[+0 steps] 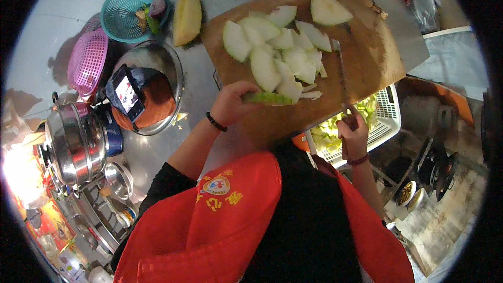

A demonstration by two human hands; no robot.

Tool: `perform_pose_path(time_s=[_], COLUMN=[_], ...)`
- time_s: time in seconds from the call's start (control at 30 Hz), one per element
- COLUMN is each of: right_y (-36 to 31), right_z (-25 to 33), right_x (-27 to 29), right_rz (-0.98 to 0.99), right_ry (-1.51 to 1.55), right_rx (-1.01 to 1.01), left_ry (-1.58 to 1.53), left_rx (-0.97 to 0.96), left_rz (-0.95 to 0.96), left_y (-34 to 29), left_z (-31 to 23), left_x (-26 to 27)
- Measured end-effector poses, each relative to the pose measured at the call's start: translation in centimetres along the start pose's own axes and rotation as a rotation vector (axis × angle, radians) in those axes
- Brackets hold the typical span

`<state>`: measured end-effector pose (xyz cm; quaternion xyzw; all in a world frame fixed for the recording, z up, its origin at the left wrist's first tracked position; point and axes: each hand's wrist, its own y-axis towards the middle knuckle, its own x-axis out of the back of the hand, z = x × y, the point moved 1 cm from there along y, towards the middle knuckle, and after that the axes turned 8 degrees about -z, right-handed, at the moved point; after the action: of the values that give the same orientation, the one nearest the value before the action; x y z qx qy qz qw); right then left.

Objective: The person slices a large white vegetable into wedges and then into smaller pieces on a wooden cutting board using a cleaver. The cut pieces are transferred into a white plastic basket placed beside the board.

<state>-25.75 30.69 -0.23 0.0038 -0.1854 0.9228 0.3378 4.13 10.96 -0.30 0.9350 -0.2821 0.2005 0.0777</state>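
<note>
I am recording, nearest first, a red apron [215,220] covering the wearer's front. The left hand [236,102] is holding a green-rinded melon slice [270,98], fingers closing on its left end, above the near-left part of the cutting board [374,57]. The right hand [355,133], well apart from the left, is gripping a knife [342,73] by its handle end; the blade is extending away over the board's right part, and I am unable to tell whether it is touching the wood. Beneath the right hand, a white basket [389,112] is holding chopped greens [329,133], the board's near edge partly overhanging it. Beyond the slice, pale melon pieces [264,68] are lying overlapped mid-board, and a thick chunk [330,9] is resting near the far edge. To the left, I am noting a phone [127,96] resting tilted over a metal basin [178,68], with a steel pot [76,136] standing farther left. Farther off, a pink basket [88,57], a teal basket [116,9] and a yellowish melon wedge [187,17] are occupying the metal counter [154,152].
</note>
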Motion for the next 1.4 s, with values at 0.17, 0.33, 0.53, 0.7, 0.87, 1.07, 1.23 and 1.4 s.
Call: perform_pose_path(time_s=[0.17,0.33,0.53,0.7,0.87,1.07,1.23,1.4], right_y=[-2.4,-4.2,-4.2,-3.9,-3.8,-3.2,-2.7,-2.8], right_z=[0.5,0.9,-0.9,-1.5,-1.1,-0.1,-0.1,-0.8], right_x=[-0.6,-0.6,-2.2,-3.4,-4.5,-4.7,-4.7,-4.7], right_rz=[0.124,0.267,0.370,0.479,0.527,0.542,0.535,0.571], right_ry=[-0.008,-0.182,-0.457,-0.511,-0.506,-0.512,-0.517,-0.424], right_rx=[-0.057,0.041,0.071,0.167,0.032,0.134,0.080,0.003], left_ry=[-0.065,-0.011,0.289,0.241,0.185,0.174,0.198,0.147], left_rx=[0.002,-0.064,-0.395,-0.415,-0.392,-0.372,-0.297,-0.301], left_rz=[0.101,0.213,0.206,0.007,-0.183,-0.187,-0.068,-0.162], left_y=[-0.5,-1.5,-1.0,-1.8,-3.2,-2.9,-2.0,-1.6], left_z=[1.0,2.7,4.0,5.4,6.1,5.4,4.6,4.7], left_x=[-0.7,-0.7,-1.3,-2.4,-3.3,-3.0,-2.0,-2.9])
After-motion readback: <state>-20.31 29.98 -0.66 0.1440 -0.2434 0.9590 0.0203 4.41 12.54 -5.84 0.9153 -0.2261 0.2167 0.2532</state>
